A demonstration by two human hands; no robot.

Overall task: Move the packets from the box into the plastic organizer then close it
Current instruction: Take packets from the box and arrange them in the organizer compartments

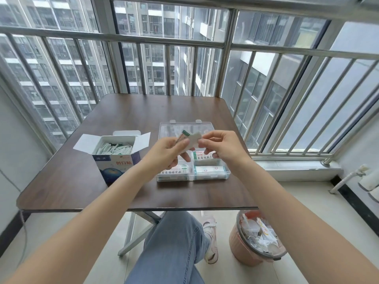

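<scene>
Both forearms reach in from the near edge and meet over the plastic organizer [223, 174], which stands open on the table [67, 181] with its lid [164, 130] laid back beyond your hands. Your left hand [166, 151] pinches a small sheaf of packets [191, 140] between thumb and fingertips; one with a green end sticks up behind the white ones. Your right hand [220, 146] pinches the right edge of the same sheaf, fingers curled, wrist raised. Both grips are closed on the packets, held above the far compartments.

Directly below the grip, the near compartments and the right far one already hold stacked packets. The box [114, 152] sits to the left of your grip, flaps open, many packets left inside.

Risks, as judged:
- The sheaf is loose and fanned. Separating it in mid-air could let a packet slip and fall outside the organizer.
- Packets laid crooked or standing proud of the dividers could stop the lid seating.
- The box is near your left forearm; a sweep back for more could knock it.
</scene>
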